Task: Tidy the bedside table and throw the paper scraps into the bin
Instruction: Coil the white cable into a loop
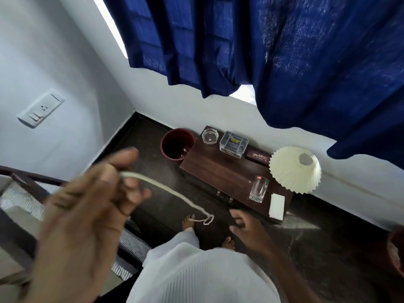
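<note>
Cord [175, 193] trails from the left hand [87, 204], which pinches its end, blurred. Beyond the cord, the bin [177, 144] stands just left of the bedside table [218, 169]. Right hand [247, 226] hangs unclenched, holding nothing, near the table's front edge, below the drinking glass [259, 189] and white paper [277, 206].

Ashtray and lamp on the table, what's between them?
Head view: between ashtray and lamp sit a clear box and a dark case.

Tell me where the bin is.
In the head view, the dark red bin stands on the floor in the corner, just left of the bedside table, nearest the glass ashtray.
</note>
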The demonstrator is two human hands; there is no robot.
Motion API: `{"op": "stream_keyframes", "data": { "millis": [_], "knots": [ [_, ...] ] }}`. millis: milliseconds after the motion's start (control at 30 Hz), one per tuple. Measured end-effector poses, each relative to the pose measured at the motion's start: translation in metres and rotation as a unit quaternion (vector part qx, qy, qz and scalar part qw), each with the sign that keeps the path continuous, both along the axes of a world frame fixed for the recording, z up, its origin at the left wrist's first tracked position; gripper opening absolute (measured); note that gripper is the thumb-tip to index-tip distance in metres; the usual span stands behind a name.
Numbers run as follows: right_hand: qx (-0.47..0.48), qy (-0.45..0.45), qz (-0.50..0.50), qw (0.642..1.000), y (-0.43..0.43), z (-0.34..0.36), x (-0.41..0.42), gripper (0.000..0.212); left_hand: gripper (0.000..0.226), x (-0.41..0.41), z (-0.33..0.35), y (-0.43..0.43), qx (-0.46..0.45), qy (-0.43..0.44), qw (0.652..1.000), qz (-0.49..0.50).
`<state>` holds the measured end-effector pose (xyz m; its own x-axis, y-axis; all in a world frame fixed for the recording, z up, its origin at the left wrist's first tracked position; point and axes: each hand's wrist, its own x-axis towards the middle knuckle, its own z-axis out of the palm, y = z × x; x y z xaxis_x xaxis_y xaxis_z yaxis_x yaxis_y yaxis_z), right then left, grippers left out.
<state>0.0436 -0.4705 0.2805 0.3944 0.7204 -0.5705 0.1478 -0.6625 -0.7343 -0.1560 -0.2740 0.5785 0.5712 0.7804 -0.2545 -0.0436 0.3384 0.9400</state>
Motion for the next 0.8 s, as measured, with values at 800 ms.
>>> {"op": "stream_keyframes", "data": {
  "millis": [800],
  "knots": [
    [0.261, -0.137, 0.085, 0.952, 0.158, 0.189, -0.027, 0.020, 0.032, 0.038, -0.037, 0.045, -0.108, -0.017, 0.963, -0.246]
  ]
}}
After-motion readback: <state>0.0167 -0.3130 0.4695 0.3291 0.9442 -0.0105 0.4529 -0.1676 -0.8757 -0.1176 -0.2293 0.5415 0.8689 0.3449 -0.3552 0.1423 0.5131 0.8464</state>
